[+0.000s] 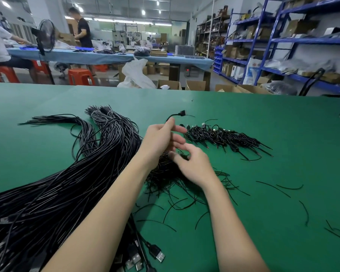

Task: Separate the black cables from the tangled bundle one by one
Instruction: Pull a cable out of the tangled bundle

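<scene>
Here, left hand [161, 138]: raised above the green-covered desk [263, 134], thumb and fingertips pinching one thin black cable with a small black plug end [180, 113]; the cable arcs up out of the pinch and its plug points right, clear of the desk.
Right hand [192, 163]: just below and right of the left one, fingers loosely curled over a dark tangle of thin black wires [165, 173]; motion blur hides whether it grips any strand.
Tangled bundle: lies on the desk under both hands, loose strands fanning toward the near edge.
Long black cables with silver USB plugs [67, 183]: a thick sheaf left of the left forearm, running from the far middle of the desk to the near left corner, plugs at the near end.
Short black plugged cables in a heap [224, 137]: on the desk beyond the right hand, well apart from the sheaf.
Stray black wire offcuts [273, 188]: scattered on the desk at right.
</scene>
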The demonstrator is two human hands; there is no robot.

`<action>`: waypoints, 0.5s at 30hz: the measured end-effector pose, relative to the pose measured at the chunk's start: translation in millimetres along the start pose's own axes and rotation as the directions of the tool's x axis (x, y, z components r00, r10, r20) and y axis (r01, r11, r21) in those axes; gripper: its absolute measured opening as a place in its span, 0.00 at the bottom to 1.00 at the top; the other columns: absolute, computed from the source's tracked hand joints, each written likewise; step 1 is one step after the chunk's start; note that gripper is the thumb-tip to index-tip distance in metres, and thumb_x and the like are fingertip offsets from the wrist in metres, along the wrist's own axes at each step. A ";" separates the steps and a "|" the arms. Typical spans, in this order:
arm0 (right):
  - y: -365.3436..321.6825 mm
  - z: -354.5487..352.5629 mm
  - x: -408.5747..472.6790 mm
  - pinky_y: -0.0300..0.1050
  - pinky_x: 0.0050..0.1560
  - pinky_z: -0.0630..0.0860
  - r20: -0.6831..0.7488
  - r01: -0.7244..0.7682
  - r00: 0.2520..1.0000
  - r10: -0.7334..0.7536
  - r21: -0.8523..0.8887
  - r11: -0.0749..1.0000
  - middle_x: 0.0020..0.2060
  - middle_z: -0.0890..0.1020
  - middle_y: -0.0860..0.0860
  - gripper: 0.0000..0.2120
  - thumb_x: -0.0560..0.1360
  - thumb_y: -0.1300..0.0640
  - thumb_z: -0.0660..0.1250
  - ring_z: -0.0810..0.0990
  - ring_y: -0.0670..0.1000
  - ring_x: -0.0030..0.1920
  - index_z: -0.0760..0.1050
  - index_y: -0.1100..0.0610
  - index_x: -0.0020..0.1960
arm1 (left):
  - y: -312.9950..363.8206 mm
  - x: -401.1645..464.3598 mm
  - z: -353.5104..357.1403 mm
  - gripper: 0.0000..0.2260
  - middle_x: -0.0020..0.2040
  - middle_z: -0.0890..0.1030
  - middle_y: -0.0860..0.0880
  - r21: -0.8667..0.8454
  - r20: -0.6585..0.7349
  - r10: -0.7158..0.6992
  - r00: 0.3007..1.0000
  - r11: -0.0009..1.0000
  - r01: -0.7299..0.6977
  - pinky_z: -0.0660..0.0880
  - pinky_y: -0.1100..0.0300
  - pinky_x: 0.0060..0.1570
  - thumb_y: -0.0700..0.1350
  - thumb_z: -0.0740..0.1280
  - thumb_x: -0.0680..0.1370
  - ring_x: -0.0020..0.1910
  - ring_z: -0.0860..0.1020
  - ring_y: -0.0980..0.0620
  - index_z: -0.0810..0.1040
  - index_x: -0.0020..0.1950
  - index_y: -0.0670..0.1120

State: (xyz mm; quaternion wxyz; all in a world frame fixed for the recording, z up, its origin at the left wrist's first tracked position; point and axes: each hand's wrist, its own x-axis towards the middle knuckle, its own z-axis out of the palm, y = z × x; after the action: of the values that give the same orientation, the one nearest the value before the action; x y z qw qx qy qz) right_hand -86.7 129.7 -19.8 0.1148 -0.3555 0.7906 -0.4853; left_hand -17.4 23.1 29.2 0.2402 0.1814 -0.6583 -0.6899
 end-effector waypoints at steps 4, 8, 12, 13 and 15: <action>-12.3 21.7 1.7 0.46 0.63 0.70 0.116 0.123 0.986 -0.118 -0.033 0.992 0.67 0.77 0.47 0.15 0.82 0.47 0.65 0.73 0.50 0.66 0.74 0.43 0.68 | 15.9 -2.9 0.7 0.22 0.32 0.83 0.46 -0.079 0.087 0.031 0.996 0.997 -0.024 0.76 0.62 0.33 0.51 0.54 0.86 0.37 0.85 0.46 0.84 0.51 0.41; -14.6 26.6 2.9 0.32 0.33 0.66 0.014 0.186 0.982 -0.187 0.031 0.982 0.34 0.78 0.39 0.15 0.83 0.50 0.64 0.75 0.37 0.35 0.75 0.38 0.38 | 24.4 -5.9 2.2 0.21 0.43 0.87 0.43 -0.108 0.163 0.076 0.984 0.992 -0.059 0.79 0.65 0.39 0.51 0.53 0.87 0.48 0.86 0.45 0.83 0.55 0.43; -8.4 13.8 -0.6 0.38 0.33 0.68 0.079 0.215 0.972 -0.220 0.063 0.975 0.29 0.77 0.42 0.15 0.82 0.43 0.63 0.70 0.42 0.30 0.80 0.41 0.39 | 24.4 -5.7 3.1 0.18 0.50 0.87 0.42 -0.221 0.169 0.112 0.979 0.973 -0.073 0.81 0.64 0.46 0.50 0.53 0.87 0.51 0.86 0.47 0.80 0.60 0.43; -6.9 6.8 -1.2 0.40 0.39 0.73 0.098 0.211 0.970 -0.222 0.109 0.971 0.31 0.81 0.43 0.15 0.82 0.42 0.63 0.75 0.46 0.32 0.82 0.42 0.40 | 23.9 -5.2 4.0 0.17 0.51 0.87 0.43 -0.261 0.164 0.117 0.979 0.963 -0.072 0.81 0.63 0.47 0.49 0.54 0.87 0.51 0.86 0.47 0.80 0.60 0.43; -4.0 -9.1 -1.4 0.51 0.59 0.77 0.122 0.204 0.966 -0.229 0.192 0.960 0.38 0.86 0.50 0.18 0.80 0.43 0.63 0.83 0.54 0.45 0.84 0.49 0.39 | 23.8 -4.3 3.4 0.16 0.51 0.87 0.45 -0.353 0.143 0.110 0.984 0.934 -0.053 0.81 0.63 0.46 0.48 0.55 0.86 0.51 0.86 0.49 0.79 0.61 0.43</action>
State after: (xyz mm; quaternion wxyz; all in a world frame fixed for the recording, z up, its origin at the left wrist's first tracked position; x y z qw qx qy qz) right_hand -88.7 135.8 -12.0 0.1483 -0.4620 0.6901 -0.5369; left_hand -13.6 27.9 52.8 0.2432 0.0526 -0.5504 -0.7970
